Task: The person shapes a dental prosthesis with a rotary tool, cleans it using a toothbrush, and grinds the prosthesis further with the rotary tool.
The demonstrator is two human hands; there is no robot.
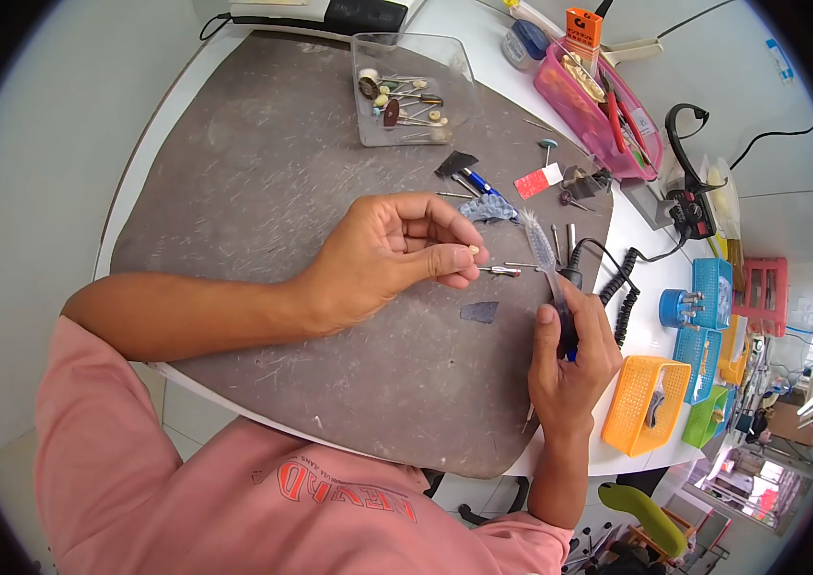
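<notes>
My left hand [406,240] is closed above the middle of the mat, pinching a small cream tooth-like piece [473,250] between thumb and fingertips. To its right, my right hand [574,359] is closed around a brush [539,244] with pale, frayed-looking bristles, its tip pointing away from me. The fingers hide the lower part of the brush. A dark handpiece [572,268] with a coiled cord shows just beyond the right fingers; whether the hand touches it, I cannot tell. Under the left fingertips lies a metal bur [500,271], and a grey-blue scrap [478,311] lies nearer me.
A clear tray [363,125] of rotary bits stands at the back. A crumpled blue piece [489,208], a blue pen [476,180] and a red-white packet [537,180] lie beyond my hands. A pink basket [560,91] and an orange basket [622,431] stand to the right.
</notes>
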